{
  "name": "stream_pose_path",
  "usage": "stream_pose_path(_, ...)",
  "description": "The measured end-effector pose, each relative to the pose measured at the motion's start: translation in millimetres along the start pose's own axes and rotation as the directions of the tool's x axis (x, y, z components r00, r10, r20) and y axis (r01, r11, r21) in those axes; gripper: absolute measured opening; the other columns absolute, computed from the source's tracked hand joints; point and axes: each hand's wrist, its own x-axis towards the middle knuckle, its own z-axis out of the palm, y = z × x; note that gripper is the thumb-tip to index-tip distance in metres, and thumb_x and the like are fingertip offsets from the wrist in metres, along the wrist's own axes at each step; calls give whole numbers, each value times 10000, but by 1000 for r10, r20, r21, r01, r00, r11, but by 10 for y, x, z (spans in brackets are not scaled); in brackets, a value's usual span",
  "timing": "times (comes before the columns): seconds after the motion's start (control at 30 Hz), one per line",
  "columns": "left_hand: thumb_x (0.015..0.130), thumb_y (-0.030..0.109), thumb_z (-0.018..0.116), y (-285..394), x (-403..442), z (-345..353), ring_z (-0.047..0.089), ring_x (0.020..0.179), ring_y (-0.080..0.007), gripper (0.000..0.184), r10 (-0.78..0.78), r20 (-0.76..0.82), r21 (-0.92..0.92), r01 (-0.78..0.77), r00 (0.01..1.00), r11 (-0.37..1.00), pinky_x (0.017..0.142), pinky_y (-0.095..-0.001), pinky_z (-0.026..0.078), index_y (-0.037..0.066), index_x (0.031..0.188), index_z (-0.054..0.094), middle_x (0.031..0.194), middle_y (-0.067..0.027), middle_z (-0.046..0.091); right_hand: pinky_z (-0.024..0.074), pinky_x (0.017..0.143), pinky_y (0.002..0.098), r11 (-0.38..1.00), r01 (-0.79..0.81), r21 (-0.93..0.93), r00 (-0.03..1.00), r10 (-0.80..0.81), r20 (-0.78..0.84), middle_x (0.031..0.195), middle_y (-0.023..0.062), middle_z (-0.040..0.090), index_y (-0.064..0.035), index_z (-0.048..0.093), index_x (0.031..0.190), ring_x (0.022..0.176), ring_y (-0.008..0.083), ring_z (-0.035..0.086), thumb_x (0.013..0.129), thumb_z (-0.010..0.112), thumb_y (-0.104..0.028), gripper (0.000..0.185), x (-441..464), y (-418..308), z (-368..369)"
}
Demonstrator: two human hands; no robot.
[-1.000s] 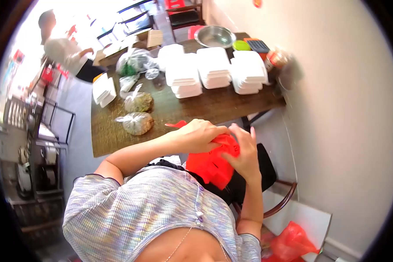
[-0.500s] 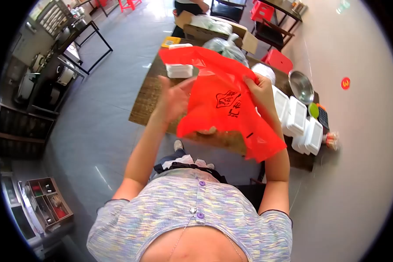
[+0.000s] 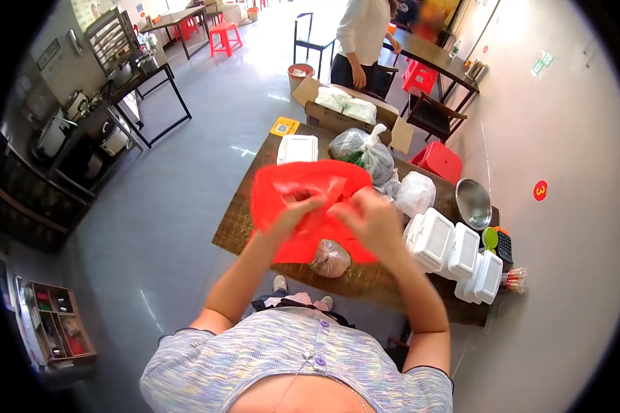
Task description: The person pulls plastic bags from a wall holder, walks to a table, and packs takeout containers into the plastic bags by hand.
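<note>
A red plastic bag (image 3: pixel 272 189) is held up in front of me over the wooden table (image 3: pixel 241 224). My left hand (image 3: pixel 297 212) grips it near the middle, fingers closed on the film. Close by on the right, my right hand (image 3: pixel 373 219) pinches the same bag, slightly smeared by motion. Below the bag, a knotted clear bag (image 3: pixel 331 260) with brownish contents lies at the table's near edge. Just behind the red bag is a white lidded takeaway box (image 3: pixel 297 149). The bag hides part of the tabletop.
Stacked white boxes (image 3: pixel 434 241), a steel bowl (image 3: pixel 474 204), a calculator (image 3: pixel 504 245) and skewers or sticks (image 3: pixel 514 280) line the table's right. Filled plastic bags (image 3: pixel 372 155) and an open carton (image 3: pixel 337 118) sit at the back. Beyond stands a person in white (image 3: pixel 362 34).
My left hand, open beside the bag before, now grips it. Both hands have come closer together and lower, gathering the bag. The view has tilted up, showing more of the person behind.
</note>
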Motion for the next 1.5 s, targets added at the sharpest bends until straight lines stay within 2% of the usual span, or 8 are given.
stream_pose_path(0.23,769,72,631,-137,-347,247,534,723,-75,222,125,-374,-180,-205,919,962,614,-214,444,76,974,545,780,16,551,393,468,281,665,-137,735,972,235,-31,644,47,542,-24,499,753,561,102,518,847,543,-122,143,-247,224,656)
stream_pose_path(0.53,747,22,561,-157,-1456,-949,426,505,-67,215,404,-466,839,248,787,484,465,-234,329,27,958,606,575,1,494,524,680,356,-249,-51,967,795,576,191,798,114,602,-12,515,846,692,211,611,878,395,-42,127,292,929,586)
stream_pose_path(0.77,768,69,532,-140,-1259,-1119,602,795,-259,219,958,-123,933,358,258,23,715,-342,458,-9,962,594,854,-159,623,475,613,246,18,-343,939,914,237,330,833,19,597,-22,561,966,691,96,569,895,476,-140,162,308,777,866)
stream_pose_path(0.83,759,64,533,-289,-919,-993,605,793,-267,206,771,-262,959,71,580,273,710,-336,460,-20,938,593,852,-164,628,458,590,242,-51,-403,914,878,262,401,808,12,614,-7,582,987,657,98,565,886,500,-158,199,256,467,853)
stream_pose_path(0.97,747,62,542,-318,-1047,-1441,615,810,-232,203,543,-405,829,44,735,558,701,-319,462,-34,921,586,841,-173,633,420,552,257,872,-270,410,960,209,186,705,113,617,38,586,798,631,134,573,801,606,-186,225,286,1154,692)
stream_pose_path(1.07,748,64,540,-281,-1061,-1362,600,776,-161,186,396,-555,752,237,732,615,681,-317,462,-39,897,582,808,-156,637,435,585,356,998,13,-63,974,-27,-225,764,124,565,-6,548,904,726,282,548,754,591,-133,201,214,786,538)
stream_pose_path(1.2,821,119,500,-676,-873,-1461,563,789,-117,186,408,-468,613,-45,784,789,689,-297,457,-10,925,585,858,-79,629,451,647,377,793,488,364,869,-478,-125,777,131,518,-48,506,834,713,304,530,690,584,-40,164,-138,-65,1202)
stream_pose_path(1.5,834,87,409,-479,-1525,-1878,585,821,-170,264,116,-678,79,-85,726,993,717,-308,485,4,1024,573,950,-83,604,397,867,379,564,-678,471,664,196,722,1086,162,518,-53,490,1105,1023,287,485,851,455,-295,352,-454,886,2926)
